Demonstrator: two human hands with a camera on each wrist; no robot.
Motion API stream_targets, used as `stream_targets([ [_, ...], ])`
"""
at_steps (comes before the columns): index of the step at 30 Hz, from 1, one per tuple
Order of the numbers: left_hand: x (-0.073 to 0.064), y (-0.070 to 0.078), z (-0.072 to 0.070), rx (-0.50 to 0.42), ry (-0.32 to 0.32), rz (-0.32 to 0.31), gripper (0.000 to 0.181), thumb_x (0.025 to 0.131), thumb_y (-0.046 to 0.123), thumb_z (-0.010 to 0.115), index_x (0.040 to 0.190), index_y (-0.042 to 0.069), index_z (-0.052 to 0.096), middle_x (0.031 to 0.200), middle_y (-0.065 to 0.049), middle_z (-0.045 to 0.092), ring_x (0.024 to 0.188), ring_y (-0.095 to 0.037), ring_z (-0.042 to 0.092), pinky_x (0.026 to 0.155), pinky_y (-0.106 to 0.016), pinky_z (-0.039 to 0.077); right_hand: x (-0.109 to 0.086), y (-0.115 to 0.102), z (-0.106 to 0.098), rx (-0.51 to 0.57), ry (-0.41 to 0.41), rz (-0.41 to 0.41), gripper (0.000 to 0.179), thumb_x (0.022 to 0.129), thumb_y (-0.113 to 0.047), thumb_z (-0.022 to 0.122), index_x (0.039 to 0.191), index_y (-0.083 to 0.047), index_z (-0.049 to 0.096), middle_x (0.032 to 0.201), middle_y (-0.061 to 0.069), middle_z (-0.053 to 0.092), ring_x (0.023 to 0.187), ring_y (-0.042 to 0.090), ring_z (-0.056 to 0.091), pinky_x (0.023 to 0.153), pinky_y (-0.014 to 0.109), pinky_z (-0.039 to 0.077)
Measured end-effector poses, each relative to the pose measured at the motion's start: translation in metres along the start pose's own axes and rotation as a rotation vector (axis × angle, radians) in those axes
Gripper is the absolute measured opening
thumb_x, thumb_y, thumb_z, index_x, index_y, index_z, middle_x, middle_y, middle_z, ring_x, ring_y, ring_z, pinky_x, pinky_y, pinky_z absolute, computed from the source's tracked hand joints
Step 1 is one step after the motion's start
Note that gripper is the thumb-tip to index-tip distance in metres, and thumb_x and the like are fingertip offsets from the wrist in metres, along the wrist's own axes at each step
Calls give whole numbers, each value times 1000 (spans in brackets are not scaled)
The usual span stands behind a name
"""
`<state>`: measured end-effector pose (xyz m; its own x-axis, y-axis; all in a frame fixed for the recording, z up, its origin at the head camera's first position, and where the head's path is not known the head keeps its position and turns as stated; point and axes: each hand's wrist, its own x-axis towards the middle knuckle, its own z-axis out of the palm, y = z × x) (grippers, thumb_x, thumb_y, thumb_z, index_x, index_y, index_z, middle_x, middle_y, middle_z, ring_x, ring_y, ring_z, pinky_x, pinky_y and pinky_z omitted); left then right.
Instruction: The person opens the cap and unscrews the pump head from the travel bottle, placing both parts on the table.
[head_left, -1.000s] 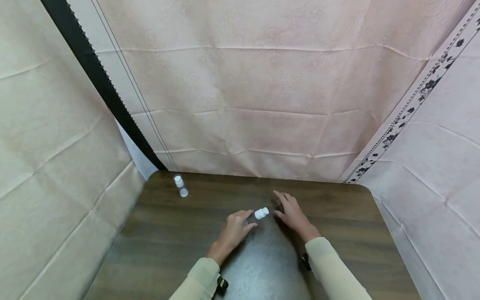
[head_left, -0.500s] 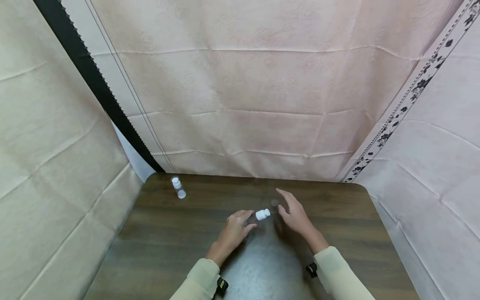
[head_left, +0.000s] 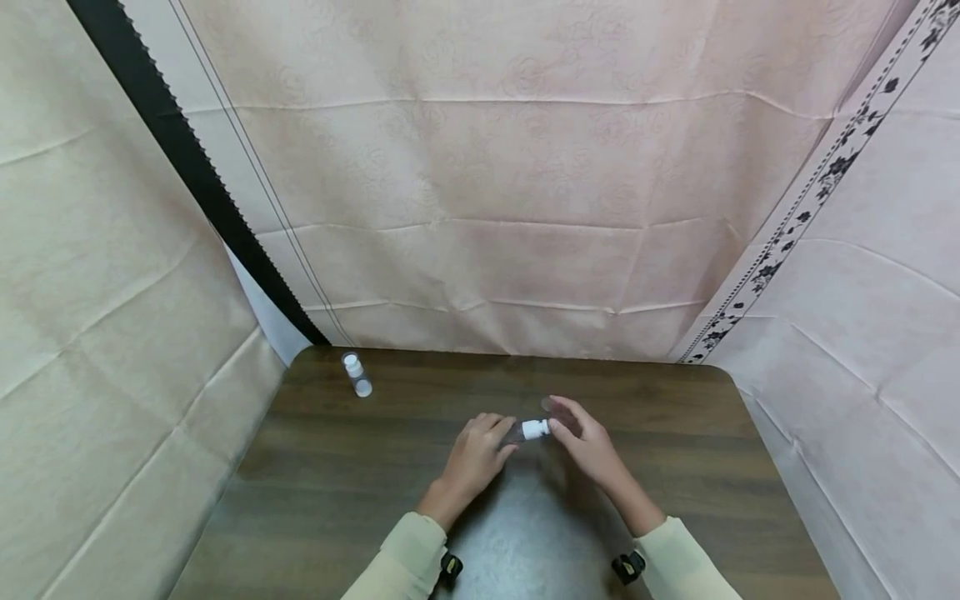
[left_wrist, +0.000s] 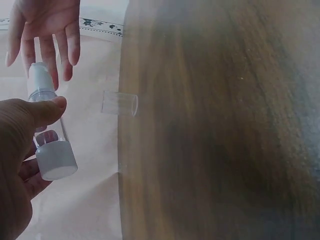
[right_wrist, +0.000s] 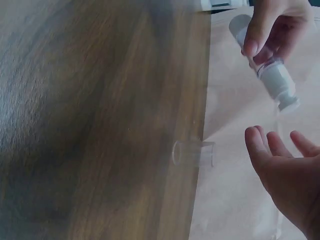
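Note:
My left hand (head_left: 472, 454) grips a small clear pump bottle (left_wrist: 53, 135) with a white base and a white pump head (head_left: 536, 429), which points toward my right hand. Thumb and fingers wrap its clear middle. My right hand (head_left: 588, 442) is beside the pump head, its fingers spread and slightly bent. Both wrist views show a gap between those fingers and the pump head (right_wrist: 279, 85). A clear plastic cap (left_wrist: 120, 103) is on the table just beyond the right fingertips, partly overlapped by them in the head view.
A second small bottle with white parts (head_left: 357, 375) is near the table's far left corner. The brown wooden table (head_left: 337, 483) ends at a pale cloth curtain (head_left: 480, 275) behind, with more cloth at both sides.
My right hand has let go of the clear cap, drawn back from it, then come in to the pump head. My left hand has turned the bottle slightly so it points more to the right.

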<state>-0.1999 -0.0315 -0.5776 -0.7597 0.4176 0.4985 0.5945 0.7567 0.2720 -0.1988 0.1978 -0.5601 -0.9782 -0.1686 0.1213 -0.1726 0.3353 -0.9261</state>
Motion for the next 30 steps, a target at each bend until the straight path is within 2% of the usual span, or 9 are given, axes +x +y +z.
stream_targets([
  [2, 2, 2, -1, 18, -6, 12, 40, 85, 25, 87, 121, 11, 74, 110, -3, 74, 97, -18, 68, 86, -35, 57, -1, -2, 1, 9, 3, 14, 46, 103, -24, 65, 143, -4, 56, 144, 20, 60, 130, 37, 61, 97, 21, 53],
  [7, 7, 8, -3, 93, -4, 60, 39, 84, 24, 88, 118, 10, 75, 109, -3, 74, 96, -17, 67, 83, -32, 56, -6, -12, 5, -28, 6, 96, 41, 101, -26, 69, 137, -7, 63, 138, 18, 65, 120, 33, 67, 90, 30, 58],
  [10, 9, 11, -3, 134, -2, 82, 39, 84, 25, 88, 119, 11, 75, 109, -2, 74, 95, -15, 66, 81, -30, 55, -7, -11, 7, -39, 5, 149, 34, 100, -25, 70, 132, -11, 67, 128, 15, 70, 110, 27, 71, 84, 30, 59],
  [13, 11, 13, -3, 165, -6, 102, 39, 86, 28, 87, 119, 11, 75, 109, -2, 74, 94, -14, 66, 79, -28, 54, -7, -2, 9, -28, 9, 162, 29, 100, -23, 70, 126, -11, 70, 115, 12, 72, 99, 22, 72, 79, 29, 60],
  [17, 13, 15, -2, 194, 3, 134, 36, 88, 28, 84, 118, 11, 75, 108, -3, 74, 92, -14, 65, 76, -27, 53, -7, -1, 9, 14, 9, 163, 23, 100, -17, 69, 121, -6, 71, 107, 14, 70, 93, 30, 72, 78, 39, 62],
  [19, 14, 16, -2, 204, 13, 148, 35, 89, 29, 84, 117, 10, 76, 106, -3, 74, 90, -14, 65, 75, -26, 53, -7, -1, 8, 27, 13, 168, 22, 100, -16, 69, 120, -6, 71, 106, 15, 69, 93, 35, 72, 79, 42, 62],
  [22, 15, 17, -1, 217, 32, 168, 33, 90, 29, 83, 116, 10, 76, 105, -3, 75, 88, -14, 65, 73, -25, 52, -6, -1, 7, 36, 11, 166, 24, 100, -17, 69, 121, -5, 71, 109, 15, 69, 95, 35, 71, 80, 42, 62],
  [26, 16, 18, 1, 232, 43, 186, 32, 91, 29, 82, 116, 10, 77, 104, -2, 74, 88, -14, 65, 73, -25, 52, -5, -2, 6, 92, 8, 162, 25, 99, -13, 70, 120, -1, 70, 113, 19, 70, 94, 25, 72, 84, 44, 62],
  [30, 16, 19, 1, 238, 41, 186, 32, 90, 30, 82, 116, 11, 77, 105, -2, 74, 90, -13, 66, 74, -25, 52, -5, -3, 7, 120, 31, 149, 21, 96, -6, 72, 116, 2, 72, 110, 21, 71, 89, 12, 70, 81, 36, 63],
])
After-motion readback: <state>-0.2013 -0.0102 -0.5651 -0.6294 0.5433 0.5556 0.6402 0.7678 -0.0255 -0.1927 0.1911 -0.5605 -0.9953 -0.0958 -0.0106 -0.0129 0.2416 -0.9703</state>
